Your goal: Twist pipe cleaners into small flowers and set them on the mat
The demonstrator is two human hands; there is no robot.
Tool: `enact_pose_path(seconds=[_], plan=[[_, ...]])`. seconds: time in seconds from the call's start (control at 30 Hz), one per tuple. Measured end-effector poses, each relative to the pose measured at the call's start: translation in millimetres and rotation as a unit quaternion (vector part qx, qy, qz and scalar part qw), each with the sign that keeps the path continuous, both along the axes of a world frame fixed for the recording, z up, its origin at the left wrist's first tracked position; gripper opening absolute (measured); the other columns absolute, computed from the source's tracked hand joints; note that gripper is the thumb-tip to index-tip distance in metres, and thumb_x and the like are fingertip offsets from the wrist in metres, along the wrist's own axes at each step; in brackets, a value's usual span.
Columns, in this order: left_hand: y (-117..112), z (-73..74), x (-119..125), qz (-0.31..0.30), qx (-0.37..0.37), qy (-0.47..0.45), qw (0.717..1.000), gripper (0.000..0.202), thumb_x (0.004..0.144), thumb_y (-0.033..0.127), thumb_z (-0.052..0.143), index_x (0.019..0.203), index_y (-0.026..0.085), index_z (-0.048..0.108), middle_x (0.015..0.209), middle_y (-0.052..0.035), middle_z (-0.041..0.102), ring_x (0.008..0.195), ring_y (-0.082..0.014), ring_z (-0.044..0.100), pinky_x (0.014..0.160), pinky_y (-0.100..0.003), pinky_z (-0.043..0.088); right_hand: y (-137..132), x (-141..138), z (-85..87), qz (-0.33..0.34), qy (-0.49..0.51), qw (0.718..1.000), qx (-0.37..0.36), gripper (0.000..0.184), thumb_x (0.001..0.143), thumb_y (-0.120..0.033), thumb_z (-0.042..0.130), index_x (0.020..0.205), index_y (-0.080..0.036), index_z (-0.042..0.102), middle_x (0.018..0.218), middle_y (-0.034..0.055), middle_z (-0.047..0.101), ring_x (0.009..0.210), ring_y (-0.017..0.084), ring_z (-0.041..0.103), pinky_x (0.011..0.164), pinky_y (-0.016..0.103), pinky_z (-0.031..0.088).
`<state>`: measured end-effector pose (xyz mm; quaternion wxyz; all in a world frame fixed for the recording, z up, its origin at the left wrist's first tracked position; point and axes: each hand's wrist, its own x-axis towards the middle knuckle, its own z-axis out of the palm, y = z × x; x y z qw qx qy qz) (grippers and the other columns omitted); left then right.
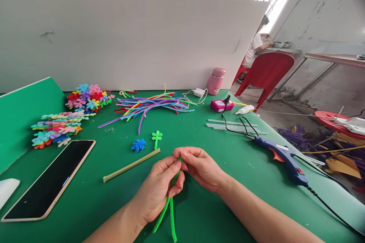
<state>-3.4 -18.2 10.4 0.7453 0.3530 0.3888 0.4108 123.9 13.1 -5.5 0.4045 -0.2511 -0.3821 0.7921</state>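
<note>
Both hands meet over the near middle of the green table. My left hand (163, 182) is closed around a bright green pipe cleaner (172, 216), whose two loose ends hang down below the fingers. At its upper end my right hand (199, 165) pinches the same pipe cleaner between thumb and fingers; the bit inside the pinch is mostly hidden. Just beyond the hands lie a blue pipe-cleaner flower (138, 145), a green leaf-shaped piece (156, 137) on a short stem, and a thin tan stick (131, 166).
A phone (51, 180) and piled colourful flowers (88, 98) lie left. Loose pipe cleaners (154, 104) spread at the back, near a pink flask (216, 81). Glue sticks (234, 126) and a corded blue glue gun (281, 157) lie right. A person (253, 49) sits beyond a red chair (266, 72).
</note>
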Motion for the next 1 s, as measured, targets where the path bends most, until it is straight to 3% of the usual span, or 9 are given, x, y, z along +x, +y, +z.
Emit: enact_pose_path(seconds=[0.17,0.23,0.3,0.4,0.63,0.73,0.83,0.9,1.0], plan=[[2,-1.7,-3,0.01,-0.024,-0.017,1.0,0.017,0.077,0.028,0.054,0.068,0.014,0.055,0.05,0.003,0.049,0.04,-0.0037,0.032,0.042,-0.02,0.018,3,5,4.8,-0.117,-0.038,0.992,0.002,0.027,0.07,-0.035,0.065,0.093,-0.021,0.065,0.095,0.0035,0.062,0.069,0.009,0.055,0.062,0.022,0.044],[3,-2.4,-3,0.014,-0.036,-0.022,0.999,0.017,0.078,0.028,0.053,0.068,0.014,0.055,0.051,0.0026,0.05,0.039,-0.003,0.031,0.042,-0.02,0.017,4,8,5.8,-0.147,-0.11,0.982,0.052,0.026,0.072,-0.035,0.063,0.094,-0.022,0.066,0.096,0.0041,0.063,0.079,0.013,0.056,0.069,0.025,0.043],[4,-2.9,-3,0.011,-0.037,-0.034,0.999,0.017,0.078,0.028,0.052,0.069,0.014,0.054,0.048,0.0035,0.05,0.036,-0.0023,0.03,0.042,-0.02,0.017,4,10,6.6,-0.16,-0.192,0.955,0.158,0.022,0.074,-0.034,0.061,0.091,-0.021,0.067,0.089,0.0044,0.064,0.083,0.016,0.056,0.074,0.028,0.042],[7,-3.3,-4,0.003,-0.042,-0.053,0.998,0.016,0.077,0.026,0.052,0.068,0.013,0.052,0.043,0.0044,0.048,0.033,-0.002,0.028,0.04,-0.02,0.015,3,11,10.1,-0.131,-0.301,0.88,0.344,0.022,0.082,-0.029,0.051,0.097,-0.022,0.066,0.088,0.0063,0.061,0.081,0.017,0.056,0.073,0.029,0.042],[12,-3.5,-19,-0.073,-0.062,-0.051,0.994,0.022,0.071,0.036,0.057,0.066,0.014,0.052,0.036,0.0062,0.045,0.027,-0.0025,0.025,0.039,-0.021,0.013,6,18,32.0,-0.061,-0.44,0.684,0.578,0.024,0.087,-0.024,0.042,0.102,-0.023,0.061,0.085,0.0057,0.063,0.075,0.016,0.052,0.068,0.03,0.037],[12,-3.1,-28,-0.099,-0.052,-0.025,0.993,0.027,0.066,0.04,0.061,0.065,0.014,0.054,0.037,0.0063,0.042,0.032,-0.0042,0.029,0.04,-0.021,0.017,7,20,37.9,-0.045,-0.464,0.6,0.65,0.021,0.086,-0.026,0.044,0.101,-0.024,0.058,0.081,0.0031,0.062,0.071,0.014,0.049,0.064,0.029,0.032],[11,-0.1,-34,-0.112,-0.005,0.05,0.992,0.033,0.062,0.044,0.064,0.062,0.013,0.056,0.051,0.0013,0.05,0.048,-0.0081,0.042,0.051,-0.023,0.027,5,22,39.6,-0.03,-0.467,0.53,0.707,0.019,0.087,-0.026,0.042,0.099,-0.024,0.056,0.077,0.0009,0.061,0.067,0.013,0.045,0.06,0.028,0.028],[10,3.6,-36,-0.13,0.019,0.117,0.984,0.035,0.061,0.047,0.064,0.06,0.012,0.057,0.059,-0.0012,0.052,0.056,-0.01,0.043,0.056,-0.024,0.027,2,23,40.8,-0.018,-0.465,0.492,0.736,0.018,0.089,-0.025,0.039,0.092,-0.022,0.056,0.072,0.0002,0.06,0.064,0.013,0.043,0.059,0.028,0.027],[7,9.8,-37,-0.178,0.009,0.188,0.966,0.039,0.06,0.052,0.061,0.057,0.014,0.056,0.055,0.0011,0.046,0.051,-0.009,0.033,0.052,-0.025,0.021,-3,25,44.8,-0.003,-0.465,0.458,0.757,0.023,0.089,-0.025,0.036,0.08,-0.019,0.055,0.064,-0.0004,0.056,0.06,0.013,0.041,0.056,0.028,0.025]])
